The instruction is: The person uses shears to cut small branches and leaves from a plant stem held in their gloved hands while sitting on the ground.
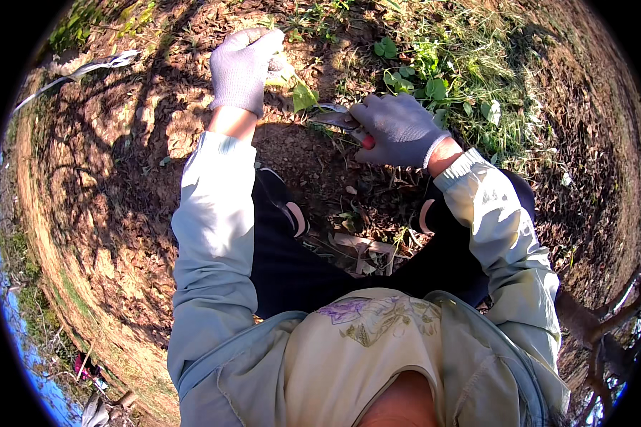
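Observation:
My left hand (243, 66), in a pale grey knitted glove, is closed around a leafy green stem. A green leaf (304, 97) hangs from it toward my right hand, and part of the stem is hidden by the fingers. My right hand (398, 128), gloved in the same way, grips red-handled pruning shears (336, 118). Their metal blades point left, just below that leaf, and look slightly parted. I cannot tell whether they touch the plant.
Broad-leaved green plants (432, 85) and cut-looking grass (491, 101) lie beyond my right hand. Dry leaves cover the soil (123, 155). Flat dry sticks (368, 244) lie between my shoes. A white strip (104, 64) is at upper left, and bare branches (598, 331) stand lower right.

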Demonstrator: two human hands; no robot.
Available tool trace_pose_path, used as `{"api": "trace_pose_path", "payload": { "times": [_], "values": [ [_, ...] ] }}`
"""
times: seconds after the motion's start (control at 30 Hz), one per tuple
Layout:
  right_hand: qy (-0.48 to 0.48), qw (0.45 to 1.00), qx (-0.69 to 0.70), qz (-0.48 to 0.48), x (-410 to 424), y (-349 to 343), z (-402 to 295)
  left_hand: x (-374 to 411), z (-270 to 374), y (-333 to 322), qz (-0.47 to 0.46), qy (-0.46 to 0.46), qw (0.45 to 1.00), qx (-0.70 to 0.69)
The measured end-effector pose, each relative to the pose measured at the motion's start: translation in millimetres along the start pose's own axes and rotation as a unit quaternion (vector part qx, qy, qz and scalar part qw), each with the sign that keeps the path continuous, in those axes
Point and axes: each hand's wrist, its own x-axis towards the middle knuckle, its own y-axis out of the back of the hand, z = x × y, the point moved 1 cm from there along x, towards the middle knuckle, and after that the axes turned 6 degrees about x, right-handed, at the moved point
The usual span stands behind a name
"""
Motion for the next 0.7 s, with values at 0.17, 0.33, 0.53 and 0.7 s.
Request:
{"api": "trace_pose_path", "payload": {
  "times": [0.17,0.33,0.53,0.7],
  "values": [
    [-0.024,0.999,0.023,-0.041,2.0,1.2,-4.4,-0.5,-1.2,1.7,0.006,0.011,1.0,-0.005],
    [-0.039,0.999,-0.003,-0.029,0.3,2.3,-0.4,1.6,-1.4,3.1,0.006,0.007,1.0,0.006],
    [-0.041,0.999,-0.014,-0.029,-1.8,4.0,1.1,-1.6,2.9,3.0,0.019,0.015,1.0,0.006],
    [-0.045,0.998,0.037,-0.04,2.3,9.4,-9.9,-0.2,-5.0,0.9,-0.005,0.015,1.0,-0.014]
  ]
}}
